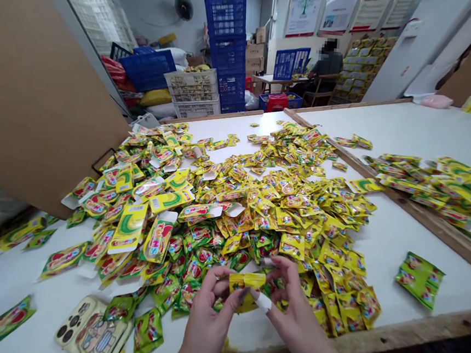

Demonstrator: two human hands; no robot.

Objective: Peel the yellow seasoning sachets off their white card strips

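Observation:
My left hand [206, 317] and my right hand [290, 307] meet over the near edge of the white table [395, 240]. Both pinch one small yellow sachet [246, 282] between fingers and thumbs. The right hand has a white bandage on one fingertip. Just beyond them lies a large heap of yellow and green sachets [236, 209], spread across the table's middle. Bigger yellow and green packets [132, 228] lie on the heap's left side.
A phone in a cartoon case [90, 334] lies at the near left edge. A brown cardboard sheet [40, 99] stands on the left. A green packet stack [418, 277] sits at right. A second table [421, 127] holds more packets. Blue crates [226, 38] and a seated person [328, 64] are behind.

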